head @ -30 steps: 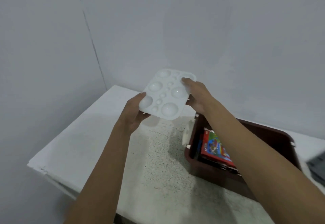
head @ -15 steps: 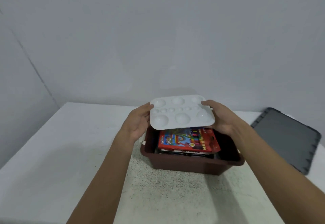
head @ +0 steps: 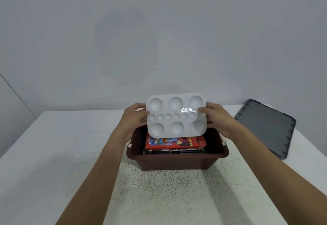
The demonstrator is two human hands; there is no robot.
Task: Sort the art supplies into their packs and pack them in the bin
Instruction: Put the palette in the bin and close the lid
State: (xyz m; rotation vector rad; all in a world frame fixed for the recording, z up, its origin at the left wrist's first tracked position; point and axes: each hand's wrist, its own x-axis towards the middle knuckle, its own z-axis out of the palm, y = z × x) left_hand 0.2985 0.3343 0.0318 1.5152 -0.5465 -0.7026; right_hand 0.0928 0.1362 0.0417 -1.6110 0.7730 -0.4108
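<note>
Packing the palette [head: 177, 117]: left hand [head: 134, 120] and right hand [head: 218, 118] clamp fingers [head: 201, 109] on its 9 and 3 o'clock edges; level lowering into the bin [head: 177, 163] should follow.

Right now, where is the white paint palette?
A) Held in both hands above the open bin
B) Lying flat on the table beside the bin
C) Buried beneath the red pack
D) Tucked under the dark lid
A: the left hand and right hand grip the white palette by its side edges, over the brown bin and the red pack inside it.

White palette [head: 177, 116] tilted above brown bin [head: 177, 163].
</note>
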